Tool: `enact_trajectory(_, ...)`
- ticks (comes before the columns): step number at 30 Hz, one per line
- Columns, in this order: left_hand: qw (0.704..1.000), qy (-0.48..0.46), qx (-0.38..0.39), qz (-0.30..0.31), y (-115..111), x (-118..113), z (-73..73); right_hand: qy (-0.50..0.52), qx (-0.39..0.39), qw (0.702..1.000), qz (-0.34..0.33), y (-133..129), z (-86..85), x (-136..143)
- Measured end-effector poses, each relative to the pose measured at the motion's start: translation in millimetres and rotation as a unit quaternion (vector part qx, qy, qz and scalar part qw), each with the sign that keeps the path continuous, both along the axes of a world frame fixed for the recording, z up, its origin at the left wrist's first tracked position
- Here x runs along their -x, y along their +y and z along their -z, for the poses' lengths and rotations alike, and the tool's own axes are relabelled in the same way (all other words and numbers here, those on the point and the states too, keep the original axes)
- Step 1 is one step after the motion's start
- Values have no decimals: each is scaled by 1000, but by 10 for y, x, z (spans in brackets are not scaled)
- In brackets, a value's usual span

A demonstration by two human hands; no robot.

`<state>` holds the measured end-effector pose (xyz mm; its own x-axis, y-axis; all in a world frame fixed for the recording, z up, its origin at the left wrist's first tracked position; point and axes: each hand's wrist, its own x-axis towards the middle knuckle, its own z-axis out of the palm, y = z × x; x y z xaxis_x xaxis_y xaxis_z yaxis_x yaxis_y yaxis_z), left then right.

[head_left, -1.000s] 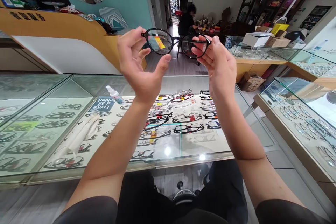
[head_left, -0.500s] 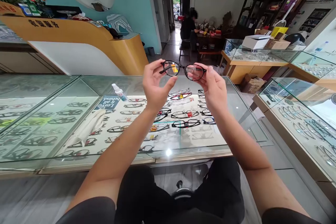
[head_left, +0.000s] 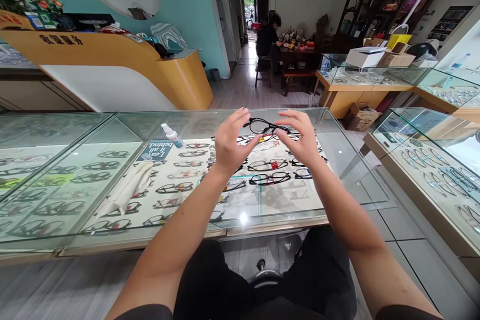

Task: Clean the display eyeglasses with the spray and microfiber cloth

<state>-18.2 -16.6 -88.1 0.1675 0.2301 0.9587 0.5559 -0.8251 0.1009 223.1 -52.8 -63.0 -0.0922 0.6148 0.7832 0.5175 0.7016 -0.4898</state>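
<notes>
Black glasses (head_left: 259, 126) lie at twelve o'clock between your left hand (head_left: 230, 142) and right hand (head_left: 302, 140); I can't tell whether either pinches them. You're apparently handling them; the next move needs both ends supported.

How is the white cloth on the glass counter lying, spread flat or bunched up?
Bunched up: the white cloth lies as a long, narrow strip, with folds and creases running along it.

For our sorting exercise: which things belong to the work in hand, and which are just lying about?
In the work:
black glasses, held up
left hand
right hand

Around it, untouched:
white spray bottle
pale cloth
blue printed card
cardboard box
</notes>
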Motion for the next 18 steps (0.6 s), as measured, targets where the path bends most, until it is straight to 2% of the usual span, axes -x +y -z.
enact_trajectory(5, 997, 45, 62, -10, -2, 15, 35, -18, 10, 1000, -11, 74, 130, 53)
enact_trajectory(11, 996, 31, 75, 31, -96, -13, -27, -1, 97, 993, -73, 96, 128, -19)
enact_trajectory(18, 973, -32, 219, 67, -168, -73, -87, 45, 165, 978, -120, 149, 168, -44)
